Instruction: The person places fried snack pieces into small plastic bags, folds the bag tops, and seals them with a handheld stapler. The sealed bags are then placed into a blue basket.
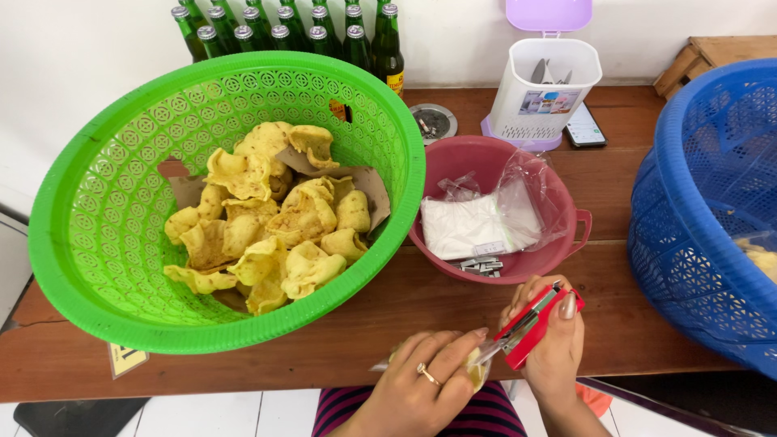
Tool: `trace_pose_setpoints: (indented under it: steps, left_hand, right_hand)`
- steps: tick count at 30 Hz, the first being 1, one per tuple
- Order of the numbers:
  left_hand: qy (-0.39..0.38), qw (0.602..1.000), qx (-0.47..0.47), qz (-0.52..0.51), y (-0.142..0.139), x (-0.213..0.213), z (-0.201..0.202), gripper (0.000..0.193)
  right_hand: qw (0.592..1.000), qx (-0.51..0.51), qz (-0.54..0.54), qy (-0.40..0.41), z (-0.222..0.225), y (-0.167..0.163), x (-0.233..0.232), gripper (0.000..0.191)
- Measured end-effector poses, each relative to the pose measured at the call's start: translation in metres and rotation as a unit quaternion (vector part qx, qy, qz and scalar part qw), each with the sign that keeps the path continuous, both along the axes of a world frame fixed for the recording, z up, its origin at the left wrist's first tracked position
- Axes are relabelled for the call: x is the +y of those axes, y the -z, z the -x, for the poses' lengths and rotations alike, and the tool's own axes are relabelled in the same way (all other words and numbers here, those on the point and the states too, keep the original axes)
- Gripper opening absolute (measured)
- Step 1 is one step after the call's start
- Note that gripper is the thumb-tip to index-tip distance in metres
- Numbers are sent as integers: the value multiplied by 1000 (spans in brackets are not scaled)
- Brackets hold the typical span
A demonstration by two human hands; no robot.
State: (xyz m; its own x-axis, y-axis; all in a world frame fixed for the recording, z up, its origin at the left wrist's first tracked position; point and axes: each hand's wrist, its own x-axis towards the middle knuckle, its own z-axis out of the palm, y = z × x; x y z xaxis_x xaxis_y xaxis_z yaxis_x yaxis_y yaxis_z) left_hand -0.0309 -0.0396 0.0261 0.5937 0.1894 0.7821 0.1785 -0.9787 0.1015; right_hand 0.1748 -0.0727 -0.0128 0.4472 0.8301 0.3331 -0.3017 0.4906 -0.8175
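Note:
My left hand, with a ring on one finger, grips a small clear plastic bag of yellow crackers at the table's near edge. My right hand holds a red stapler, and its metal jaw meets the top of the bag. A large green plastic basket to the left holds a pile of yellow crackers on brown paper.
A maroon plastic tub holds clear plastic bags and strips of staples. A blue basket stands at the right. Green glass bottles, a white cutlery holder, a phone and a round ashtray line the back.

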Motion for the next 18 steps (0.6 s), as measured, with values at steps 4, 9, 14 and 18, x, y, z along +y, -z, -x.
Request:
trace_pose_setpoints:
  steps: [4, 9, 14, 18]
  left_hand:
    - [2, 1000, -2, 2, 1, -1, -2, 18]
    - [11, 1000, 4, 17, 2, -1, -3, 17]
    - [18, 1000, 14, 19, 4, -1, -5, 17]
    - [12, 1000, 11, 15, 6, -1, -6, 18]
  right_hand:
    - [1000, 11, -4, 6, 0, 1, 4, 44]
    - [1000, -12, 6, 28, 1, -1, 6, 39]
    - [998, -17, 35, 39, 0, -3, 7, 32]
    - [999, -3, 26, 25, -2, -2, 9, 32]
